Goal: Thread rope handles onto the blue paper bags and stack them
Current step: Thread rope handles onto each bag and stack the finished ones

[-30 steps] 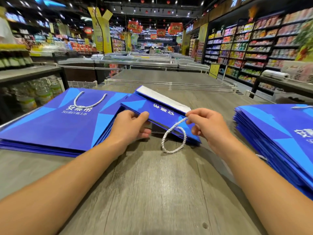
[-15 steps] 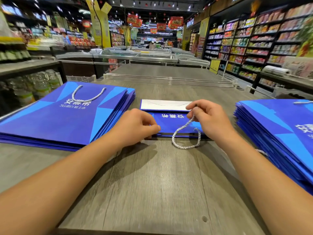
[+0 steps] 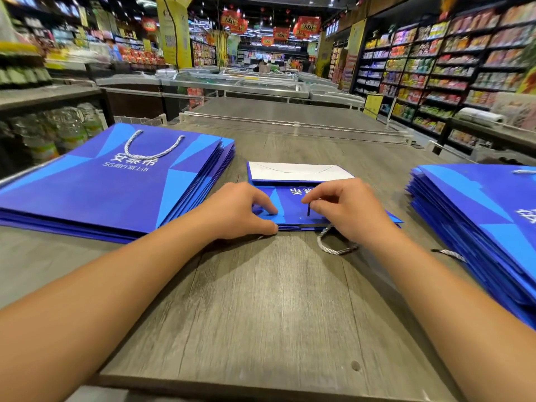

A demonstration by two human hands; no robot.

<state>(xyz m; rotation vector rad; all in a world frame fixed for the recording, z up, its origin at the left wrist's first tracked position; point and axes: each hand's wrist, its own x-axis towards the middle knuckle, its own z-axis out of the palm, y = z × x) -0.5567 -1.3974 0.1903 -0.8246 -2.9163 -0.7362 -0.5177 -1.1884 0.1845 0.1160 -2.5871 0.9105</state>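
Flanking the flat bag (image 3: 293, 210), two blue stacks (image 3: 116, 187) (image 3: 487, 221); left fingers (image 3: 265, 210) pinch its edge, right fingers (image 3: 314, 200) a black-tipped cord.

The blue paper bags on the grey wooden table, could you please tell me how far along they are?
Done: the left stack of blue paper bags, with a white rope handle on top. In hand: left hand steadies the folded middle bag while right hand pinches a black-tipped rope end. Left: the right stack.

Flat blue bag (image 3: 293, 198) on grey table (image 3: 261, 300). L hand (image 3: 240, 211) pins near edge; R hand (image 3: 345, 210) pinches black rope tip (image 3: 308, 209). Bag stacks L (image 3: 101, 184) & R (image 3: 487, 216).
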